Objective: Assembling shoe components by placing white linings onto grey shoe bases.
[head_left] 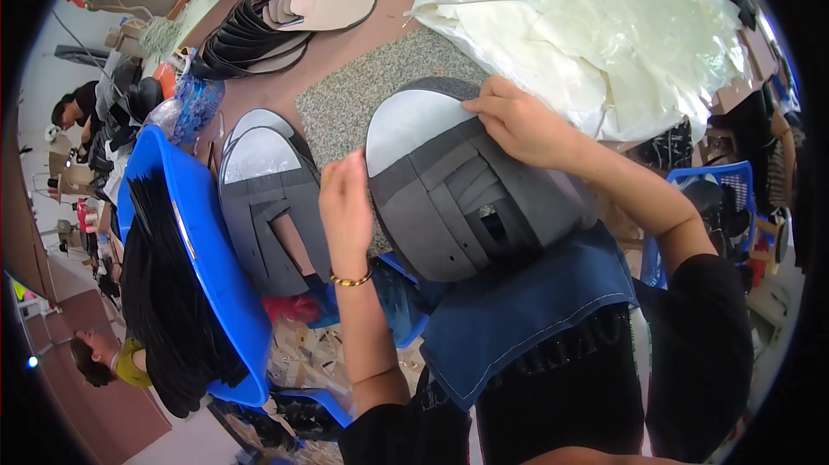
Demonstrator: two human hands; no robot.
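A thick stack of dark grey shoe uppers (438, 193) with cut straps and slots rests against my lap, its near end over a blue apron (535, 314). A white toe piece (408, 132) shows on the top upper. My right hand (520, 124) pinches the upper's edge at the right end of this white piece. At its left edge is my left hand (345, 202), fingers curled in and slightly blurred, their tips partly hidden. Left of that hand lies a second stack of grey uppers (263, 197), also with white toes.
A blue tub (194, 236) of black strips (160, 292) stands at the left. Beyond the stacks are a speckled stone slab (332, 102), black strapped uppers (250, 46) and clear plastic sheeting (587, 50) over pale material. A blue crate (738, 176) stands right. Two other people are at far left.
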